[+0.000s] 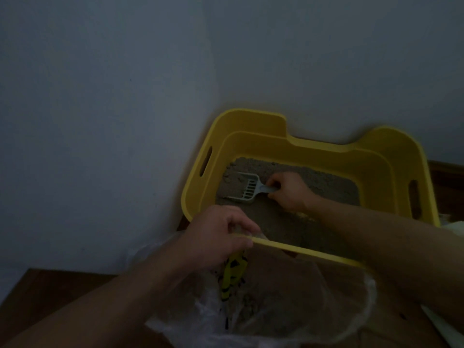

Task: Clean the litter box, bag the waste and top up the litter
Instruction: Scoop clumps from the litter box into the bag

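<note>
A yellow litter box [253,121] stands in the corner of the room, holding grey-brown litter [324,183]. My right hand [288,190] grips the handle of a pale slotted scoop [244,189], whose blade lies on the litter at the box's left side. My left hand [216,234] pinches the rim of a clear plastic bag [276,297] against the box's near edge. The bag hangs open in front of the box, with some litter and a yellow-and-black printed piece inside.
Pale walls meet just behind the box. Dark wooden floor [50,292] shows at lower left and behind the box at right. A pale flat object [442,327] pokes in at the lower right corner. The light is dim.
</note>
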A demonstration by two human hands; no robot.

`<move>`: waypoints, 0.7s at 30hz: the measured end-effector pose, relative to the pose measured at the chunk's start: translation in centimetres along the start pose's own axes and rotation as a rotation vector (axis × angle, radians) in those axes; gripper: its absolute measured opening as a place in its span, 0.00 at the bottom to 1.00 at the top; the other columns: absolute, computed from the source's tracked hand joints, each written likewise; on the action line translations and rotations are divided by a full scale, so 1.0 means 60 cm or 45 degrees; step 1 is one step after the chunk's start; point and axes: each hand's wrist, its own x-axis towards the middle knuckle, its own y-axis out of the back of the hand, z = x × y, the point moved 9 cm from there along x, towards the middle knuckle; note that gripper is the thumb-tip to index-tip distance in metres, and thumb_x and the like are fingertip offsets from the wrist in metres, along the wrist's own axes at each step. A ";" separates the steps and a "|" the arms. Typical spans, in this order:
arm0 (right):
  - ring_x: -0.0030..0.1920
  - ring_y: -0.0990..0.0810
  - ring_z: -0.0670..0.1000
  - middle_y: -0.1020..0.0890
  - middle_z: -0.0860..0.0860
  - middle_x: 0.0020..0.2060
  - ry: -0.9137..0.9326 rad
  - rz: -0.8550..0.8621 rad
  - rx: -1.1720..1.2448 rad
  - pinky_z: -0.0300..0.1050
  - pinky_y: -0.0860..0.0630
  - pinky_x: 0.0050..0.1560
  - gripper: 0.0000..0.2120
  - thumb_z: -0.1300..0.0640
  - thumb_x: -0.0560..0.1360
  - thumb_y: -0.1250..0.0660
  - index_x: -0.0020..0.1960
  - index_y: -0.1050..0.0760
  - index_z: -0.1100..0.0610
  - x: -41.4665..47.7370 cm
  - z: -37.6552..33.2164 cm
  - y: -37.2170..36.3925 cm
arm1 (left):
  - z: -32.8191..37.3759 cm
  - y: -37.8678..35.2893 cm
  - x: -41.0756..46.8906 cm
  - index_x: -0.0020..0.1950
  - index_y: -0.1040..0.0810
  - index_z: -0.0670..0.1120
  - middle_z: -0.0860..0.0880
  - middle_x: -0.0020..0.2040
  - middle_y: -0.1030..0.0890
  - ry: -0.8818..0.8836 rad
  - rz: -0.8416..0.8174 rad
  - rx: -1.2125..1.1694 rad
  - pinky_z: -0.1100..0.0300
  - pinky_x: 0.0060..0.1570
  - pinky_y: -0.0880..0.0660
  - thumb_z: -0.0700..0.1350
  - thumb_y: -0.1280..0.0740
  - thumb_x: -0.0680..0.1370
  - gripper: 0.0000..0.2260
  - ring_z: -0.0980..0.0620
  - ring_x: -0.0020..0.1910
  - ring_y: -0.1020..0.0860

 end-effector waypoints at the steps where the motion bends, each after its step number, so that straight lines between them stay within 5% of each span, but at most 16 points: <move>1: 0.49 0.24 0.49 0.19 0.51 0.54 0.001 -0.002 0.000 0.45 0.26 0.51 0.12 0.59 0.74 0.28 0.57 0.21 0.52 -0.002 0.000 0.000 | 0.000 0.000 0.000 0.48 0.15 0.56 0.59 0.45 0.19 0.004 0.001 -0.004 0.59 0.46 0.24 0.42 0.22 0.70 0.11 0.61 0.43 0.22; 12: 0.51 0.22 0.49 0.20 0.49 0.52 -0.002 0.027 0.156 0.46 0.23 0.52 0.12 0.61 0.74 0.28 0.55 0.21 0.52 -0.037 -0.009 0.034 | -0.002 -0.001 -0.001 0.42 0.18 0.62 0.58 0.45 0.18 0.014 0.017 -0.021 0.57 0.47 0.23 0.43 0.22 0.70 0.13 0.57 0.45 0.21; 21: 0.44 0.21 0.47 0.20 0.49 0.47 -0.008 0.066 0.133 0.40 0.24 0.39 0.09 0.61 0.73 0.27 0.52 0.20 0.53 -0.117 0.028 0.102 | 0.009 0.003 0.004 0.41 0.19 0.61 0.54 0.45 0.18 -0.006 0.016 -0.013 0.59 0.45 0.24 0.41 0.23 0.71 0.14 0.54 0.44 0.20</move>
